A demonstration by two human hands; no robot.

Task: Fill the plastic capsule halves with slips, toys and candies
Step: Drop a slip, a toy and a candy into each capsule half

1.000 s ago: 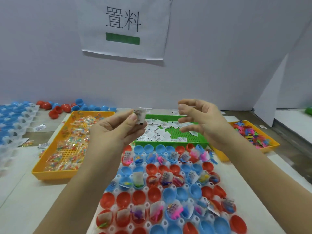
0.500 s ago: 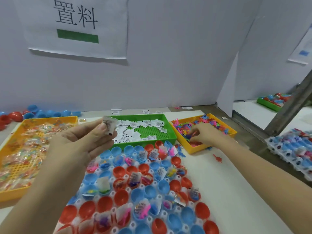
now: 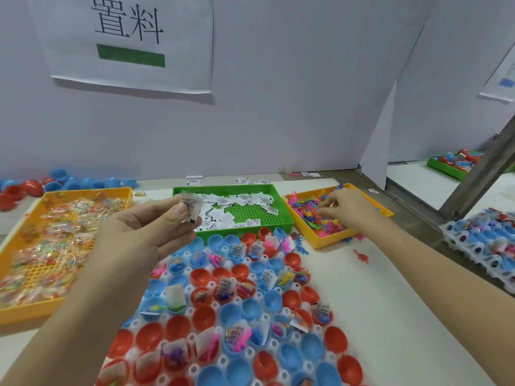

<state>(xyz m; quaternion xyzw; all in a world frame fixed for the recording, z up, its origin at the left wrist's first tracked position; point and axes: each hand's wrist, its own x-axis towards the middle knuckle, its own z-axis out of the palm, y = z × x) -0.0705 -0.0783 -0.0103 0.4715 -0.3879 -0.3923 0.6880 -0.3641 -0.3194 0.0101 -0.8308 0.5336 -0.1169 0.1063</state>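
Slip (image 3: 191,204) in left hand (image 3: 145,235); right hand (image 3: 344,207) among toys (image 3: 308,218)

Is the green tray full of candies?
No, the green tray holds white paper slips; the wrapped candies lie in the orange tray on the left.

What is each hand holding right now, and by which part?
The left hand pinches a slip by its left edge, under the thumb. The right hand is among the toys in the tray; whether it grips one cannot be told.
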